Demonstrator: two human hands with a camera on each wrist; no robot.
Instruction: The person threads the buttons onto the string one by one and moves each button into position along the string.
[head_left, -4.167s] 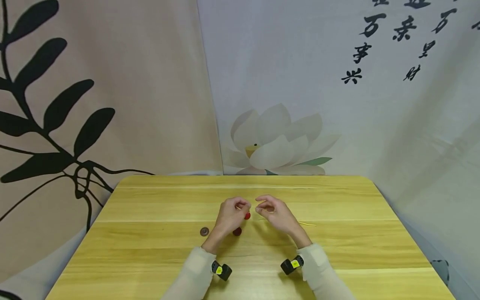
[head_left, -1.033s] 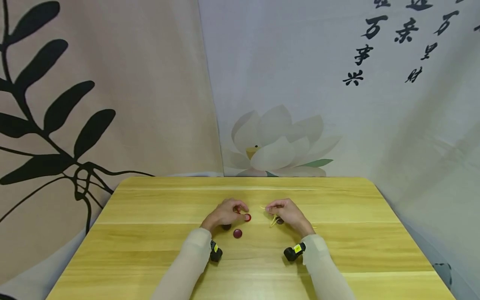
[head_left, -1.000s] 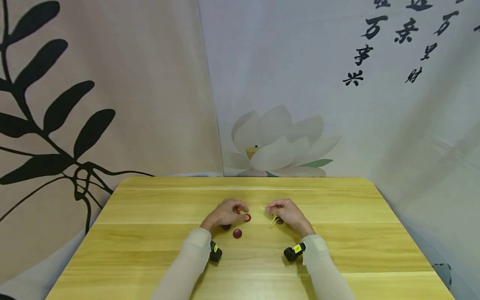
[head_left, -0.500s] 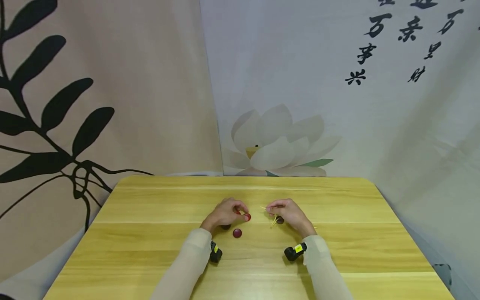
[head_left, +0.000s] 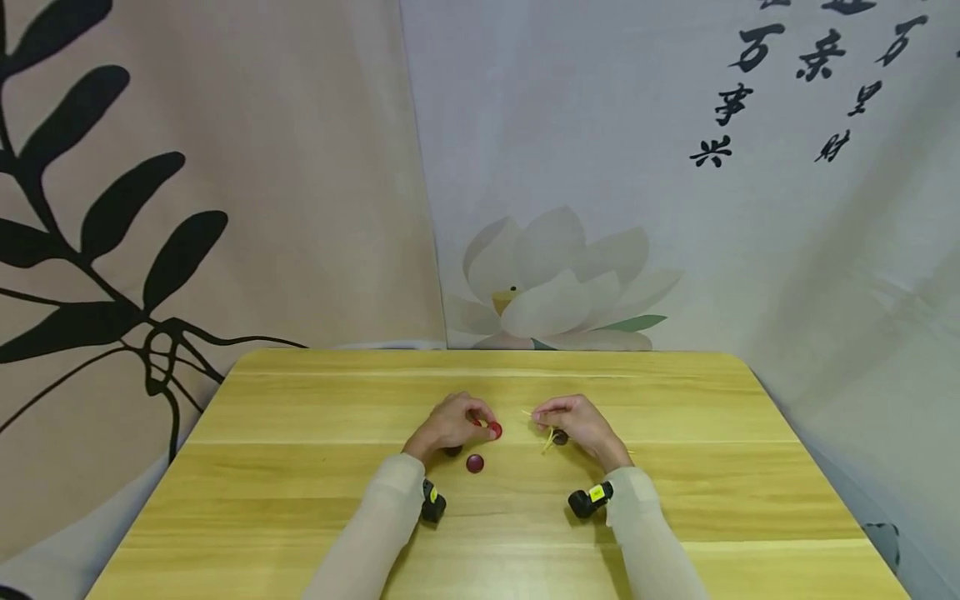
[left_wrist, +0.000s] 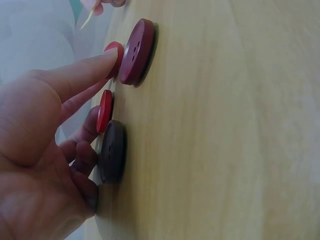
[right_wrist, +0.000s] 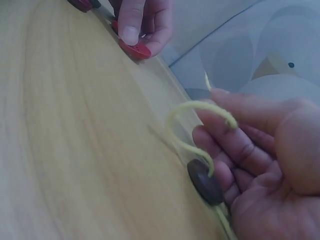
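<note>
My left hand (head_left: 453,421) pinches a red button (head_left: 495,430) between thumb and finger, just at the tabletop. Under the same hand, a second red button (left_wrist: 104,111) and a dark brown button (left_wrist: 114,151) lie by the curled fingers in the left wrist view. A burgundy button (head_left: 475,463) rests nearer the person. To the right, my right hand (head_left: 577,423) pinches a yellow string (right_wrist: 187,107) near its tip, which sticks out past the fingertips. Another brown button (right_wrist: 204,182) is threaded on that string and sits below the fingers, near the tabletop.
Both hands work over a wooden table (head_left: 300,517) with rounded far corners. A printed cloth backdrop (head_left: 300,167) hangs behind it. A bit of yellow string (head_left: 632,452) shows beyond the right wrist. Black cameras sit at both wrists.
Several seconds ago the hands were close together; since then they have moved apart. The left hand has come down onto the red button. In the last second, the red button has tilted slightly.
</note>
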